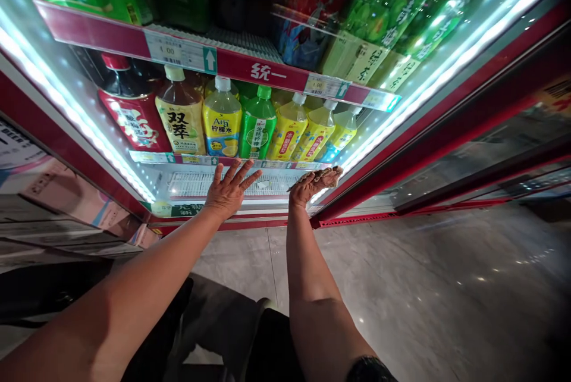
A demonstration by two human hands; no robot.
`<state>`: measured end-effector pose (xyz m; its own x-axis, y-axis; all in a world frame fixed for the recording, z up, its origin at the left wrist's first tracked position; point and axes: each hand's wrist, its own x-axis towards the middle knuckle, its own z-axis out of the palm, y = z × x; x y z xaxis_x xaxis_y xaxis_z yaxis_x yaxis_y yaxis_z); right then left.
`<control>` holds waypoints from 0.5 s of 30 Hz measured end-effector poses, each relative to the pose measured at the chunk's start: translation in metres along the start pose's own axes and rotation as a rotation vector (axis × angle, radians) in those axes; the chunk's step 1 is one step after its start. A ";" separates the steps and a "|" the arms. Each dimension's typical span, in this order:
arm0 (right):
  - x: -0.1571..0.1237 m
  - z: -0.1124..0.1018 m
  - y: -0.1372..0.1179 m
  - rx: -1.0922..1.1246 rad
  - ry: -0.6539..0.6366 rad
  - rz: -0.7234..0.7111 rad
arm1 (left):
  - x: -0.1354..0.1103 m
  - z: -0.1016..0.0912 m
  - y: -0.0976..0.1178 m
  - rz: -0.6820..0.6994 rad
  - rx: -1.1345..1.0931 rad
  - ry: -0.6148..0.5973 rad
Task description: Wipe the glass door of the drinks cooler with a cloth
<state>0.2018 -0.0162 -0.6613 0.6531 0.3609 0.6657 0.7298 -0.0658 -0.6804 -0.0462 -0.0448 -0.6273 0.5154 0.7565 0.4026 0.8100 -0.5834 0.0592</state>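
— At the cooler's (401,150) foot, what do the hands meet?
— Left hand (229,191), fingers spread apart, lies over the white rack (191,182); right hand (314,182), at its 3 o'clock, has fingers together.
— Is anything gripped?
— Left, nothing; right, cannot tell. The rack lies under the bottles (222,120), which stand at the hands' 12 o'clock.

Your right hand (307,190) holds a brownish, mottled cloth (322,176), bunched flat against the right end of the white wire shelf (191,182). That shelf lies level, the lowest one, brightly lit.
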 end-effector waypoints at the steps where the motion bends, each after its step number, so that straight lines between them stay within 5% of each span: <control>1: -0.003 0.003 -0.003 0.011 0.019 0.021 | -0.002 0.001 -0.001 -0.004 0.004 0.007; 4: -0.021 0.009 -0.013 0.004 -0.042 -0.004 | -0.006 0.002 -0.003 -0.018 0.014 0.018; 9: -0.040 0.004 -0.007 -0.069 -0.329 -0.249 | -0.012 0.005 -0.009 -0.019 -0.004 0.011; 15: -0.034 0.008 -0.022 -0.042 -0.100 -0.094 | -0.020 0.015 -0.018 -0.015 -0.023 0.051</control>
<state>0.1617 -0.0198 -0.6715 0.5601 0.4578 0.6905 0.7958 -0.0656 -0.6020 -0.0667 -0.0446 -0.6503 0.4875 0.7496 0.4477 0.8108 -0.5790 0.0865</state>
